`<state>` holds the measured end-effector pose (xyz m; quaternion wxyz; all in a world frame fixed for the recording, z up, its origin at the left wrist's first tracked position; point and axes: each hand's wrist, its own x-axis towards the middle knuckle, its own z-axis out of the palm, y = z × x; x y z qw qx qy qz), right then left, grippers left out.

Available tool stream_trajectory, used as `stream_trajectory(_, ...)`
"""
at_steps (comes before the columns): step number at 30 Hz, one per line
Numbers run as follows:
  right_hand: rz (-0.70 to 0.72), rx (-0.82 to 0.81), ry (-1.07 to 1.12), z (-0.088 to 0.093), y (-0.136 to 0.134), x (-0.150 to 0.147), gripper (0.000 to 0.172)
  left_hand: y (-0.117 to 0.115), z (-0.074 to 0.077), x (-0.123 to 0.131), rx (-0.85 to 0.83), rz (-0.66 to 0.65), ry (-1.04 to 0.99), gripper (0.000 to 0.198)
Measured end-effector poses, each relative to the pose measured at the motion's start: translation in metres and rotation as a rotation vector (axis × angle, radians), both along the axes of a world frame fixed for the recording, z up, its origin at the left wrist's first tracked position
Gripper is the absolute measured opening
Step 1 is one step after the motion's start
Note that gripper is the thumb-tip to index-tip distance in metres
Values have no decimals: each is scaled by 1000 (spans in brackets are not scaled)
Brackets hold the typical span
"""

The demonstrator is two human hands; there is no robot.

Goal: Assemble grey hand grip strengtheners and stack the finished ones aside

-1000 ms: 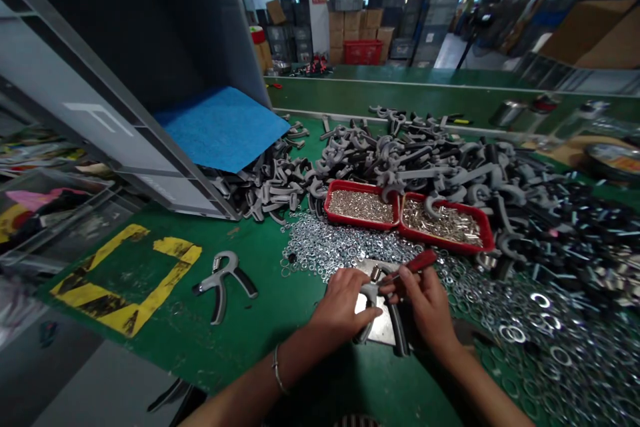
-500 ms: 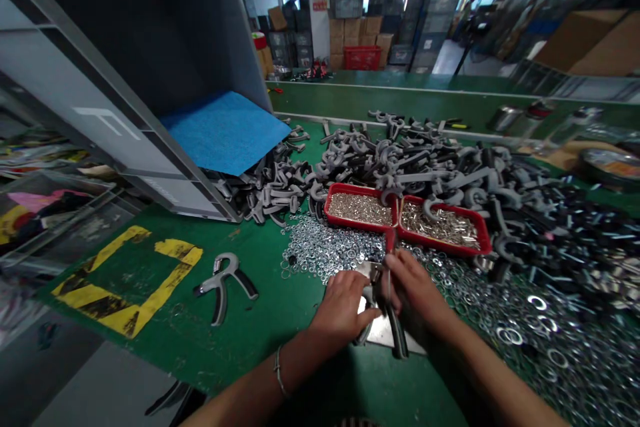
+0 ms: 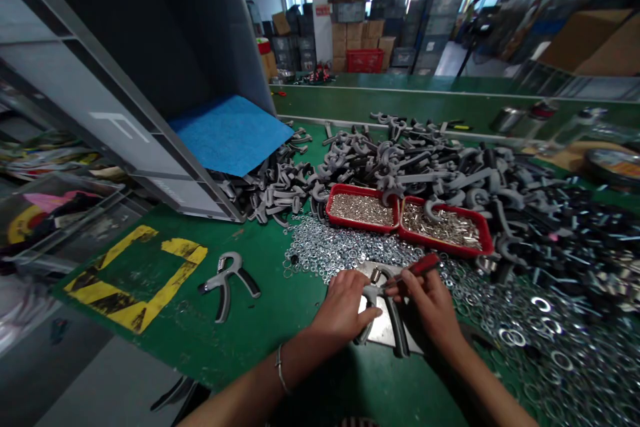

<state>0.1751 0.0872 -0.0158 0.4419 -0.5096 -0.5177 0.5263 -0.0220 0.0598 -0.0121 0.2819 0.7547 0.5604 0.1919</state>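
Note:
My left hand [image 3: 341,305] is closed on the left handle of a grey-and-black hand grip exerciser [image 3: 399,328], pressing it onto a shiny metal plate [image 3: 384,335]. A coil spring [image 3: 375,274] shows near the exerciser's top. In my right hand [image 3: 431,312] is a screwdriver with a red handle [image 3: 424,265], tilted with its handle up to the right. Its thin shaft points toward the middle of the exerciser; whether the tip touches is hidden by my fingers. Another hand grip exerciser with a spring [image 3: 229,278] lies on the green table to the left.
Two red trays [image 3: 363,226] of small metal parts stand behind my hands, with washers [image 3: 320,243] scattered before them. Grey handle parts [image 3: 415,163] are heaped beyond. Large rings [image 3: 510,335] spread at right. A grey crate [image 3: 167,180] on its side and yellow-black tape [image 3: 117,310] are at left.
My right hand has swung the screwdriver from upright to leaning right, uncovering the exerciser's top and spring. My left hand stays on the exerciser. The view has shifted slightly.

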Motion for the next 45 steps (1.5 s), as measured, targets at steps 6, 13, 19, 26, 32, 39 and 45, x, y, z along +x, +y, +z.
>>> stream_trajectory(6, 95, 199, -520, 3, -6, -2, 22, 0, 0, 0, 1, -3, 13, 41)
stream_trajectory(13, 332, 129, -68, 57, -5, -29, 24, 0, 10, 8, -5, 36, 156, 31)
stream_trajectory(19, 202, 44, -93, 57, 19, 17, 28, -6, 11, 4, 26, 8, 128, 48)
stream_trajectory(26, 108, 328, -1014, 33, 54, 108, 37, 86, 48, -15, 282, -121, 328, 24)
stream_trajectory(32, 307, 579, -1264, 66, 119, 25, 24, 193, 63, -23, 280, -29, 555, 31)
stream_trajectory(39, 399, 587, -1367, 46, 176, -39, 26, 191, 32, -32, 294, -1, 640, 32)
stream_trajectory(45, 326, 509, -1323, 33, 176, -36, 30, 194, 16, -32, 349, 21, 533, 18)
